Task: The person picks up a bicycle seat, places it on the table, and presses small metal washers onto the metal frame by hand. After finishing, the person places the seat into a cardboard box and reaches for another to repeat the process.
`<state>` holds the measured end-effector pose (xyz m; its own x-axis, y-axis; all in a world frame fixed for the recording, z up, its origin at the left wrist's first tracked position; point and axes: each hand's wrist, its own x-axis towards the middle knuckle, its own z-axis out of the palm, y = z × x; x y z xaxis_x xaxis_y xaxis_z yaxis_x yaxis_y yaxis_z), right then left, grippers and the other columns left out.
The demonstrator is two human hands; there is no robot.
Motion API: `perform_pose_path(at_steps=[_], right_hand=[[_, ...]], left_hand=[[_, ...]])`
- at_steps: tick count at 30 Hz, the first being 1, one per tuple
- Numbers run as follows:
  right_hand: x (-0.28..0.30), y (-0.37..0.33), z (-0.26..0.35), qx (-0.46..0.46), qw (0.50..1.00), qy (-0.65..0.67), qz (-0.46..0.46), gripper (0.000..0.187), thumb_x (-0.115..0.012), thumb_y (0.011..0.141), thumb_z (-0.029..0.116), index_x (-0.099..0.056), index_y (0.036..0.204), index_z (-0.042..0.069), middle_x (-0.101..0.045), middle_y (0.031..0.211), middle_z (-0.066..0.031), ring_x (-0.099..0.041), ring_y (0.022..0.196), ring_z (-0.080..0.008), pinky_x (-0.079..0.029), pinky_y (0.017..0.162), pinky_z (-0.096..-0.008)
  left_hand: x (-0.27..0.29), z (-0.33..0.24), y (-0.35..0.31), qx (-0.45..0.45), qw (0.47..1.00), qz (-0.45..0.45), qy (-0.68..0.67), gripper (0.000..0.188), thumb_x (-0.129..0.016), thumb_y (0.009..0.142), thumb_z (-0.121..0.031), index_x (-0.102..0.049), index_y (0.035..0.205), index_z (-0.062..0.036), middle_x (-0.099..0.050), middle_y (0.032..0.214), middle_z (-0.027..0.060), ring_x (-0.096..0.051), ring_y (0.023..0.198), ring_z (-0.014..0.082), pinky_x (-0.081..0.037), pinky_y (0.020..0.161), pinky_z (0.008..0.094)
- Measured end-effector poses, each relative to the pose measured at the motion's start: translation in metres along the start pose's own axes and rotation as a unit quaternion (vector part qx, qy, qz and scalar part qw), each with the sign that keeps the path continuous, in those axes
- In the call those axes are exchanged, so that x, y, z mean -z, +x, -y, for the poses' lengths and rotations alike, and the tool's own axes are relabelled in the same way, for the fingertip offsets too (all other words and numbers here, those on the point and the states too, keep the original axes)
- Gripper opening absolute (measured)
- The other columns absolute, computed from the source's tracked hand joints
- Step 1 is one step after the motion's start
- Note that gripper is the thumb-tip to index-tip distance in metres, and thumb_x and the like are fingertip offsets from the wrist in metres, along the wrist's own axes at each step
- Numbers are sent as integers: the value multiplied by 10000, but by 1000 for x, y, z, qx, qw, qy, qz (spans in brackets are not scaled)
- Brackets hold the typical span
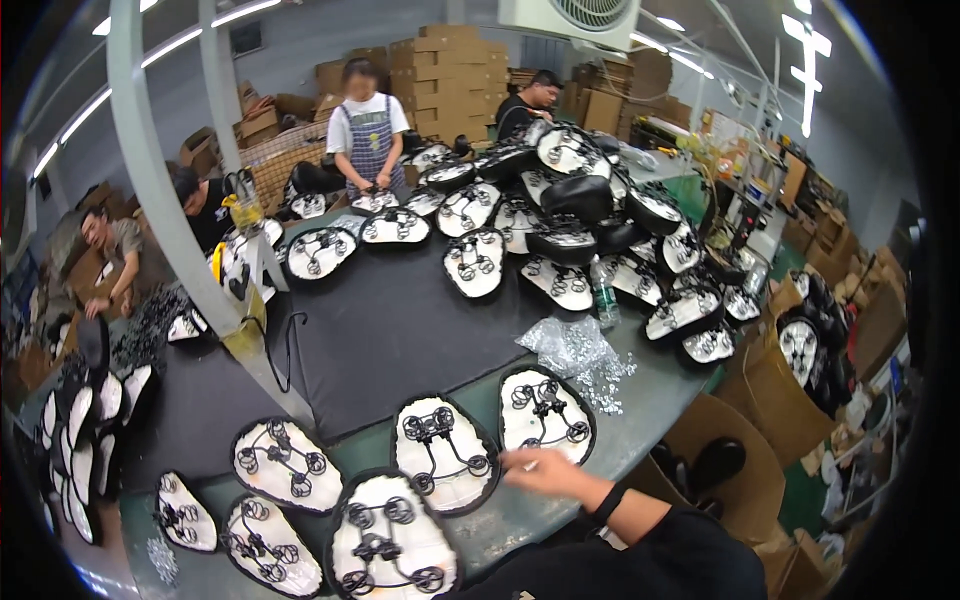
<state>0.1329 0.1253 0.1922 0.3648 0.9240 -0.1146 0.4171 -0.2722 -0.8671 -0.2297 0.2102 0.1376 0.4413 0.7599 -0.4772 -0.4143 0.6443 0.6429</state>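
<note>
My right hand point(548, 473), with a dark band at the wrist, is at the near table edge, between two upturned bicycle saddles. Its fingers are drawn together in a pinch; anything in them is too small to make out. The fingertips are at the right edge of one saddle point(452, 487), and the other saddle point(526, 424) lies just beyond the hand. Both show white undersides with black coil springs and brackets. Another upturned saddle point(391, 520) lies closest to me, left of the hand. My left hand is out of view.
Further upturned saddles point(285, 462) lie at left. A plastic bag of small metal parts point(570, 345) spills loose pieces near a clear bottle point(604, 295). A big saddle pile point(580, 200) covers the table's far right. A pale post point(165, 150) rises at left. Several people work beyond.
</note>
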Motion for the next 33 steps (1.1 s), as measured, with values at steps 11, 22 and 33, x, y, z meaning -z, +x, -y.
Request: perform_pose_path(at_steps=[11,22,33], right_hand=[[123,12,-252,-136,977,-110,-125,492,-696,928,382,-671,1194,-31,-738,1114,-233,-715,1049,-334,-554,907,-447],[80,86,-257,14,993,111,48,511,-583,1020,181,-496,1490,0,-645,1342,-236,-611,1215,-278,-481,1002,-380],[97,34,-255,100,990,94,-6,429,-692,827,169,-677,1219,-4,-737,1051,-242,-731,989,-351,-552,871,-413]], left_hand=[[114,140,-72,-95,926,-289,-223,305,-655,831,-127,-679,1101,13,-730,1095,83,-685,928,218,-586,795,322],[12,171,-40,-203,859,-398,-249,552,-425,1047,-361,-515,1436,21,-606,1439,170,-601,1305,303,-502,1116,461],[37,162,-23,-275,899,-342,-6,794,-365,1017,-715,-493,1489,-90,-634,1414,79,-663,1209,279,-582,891,512]])
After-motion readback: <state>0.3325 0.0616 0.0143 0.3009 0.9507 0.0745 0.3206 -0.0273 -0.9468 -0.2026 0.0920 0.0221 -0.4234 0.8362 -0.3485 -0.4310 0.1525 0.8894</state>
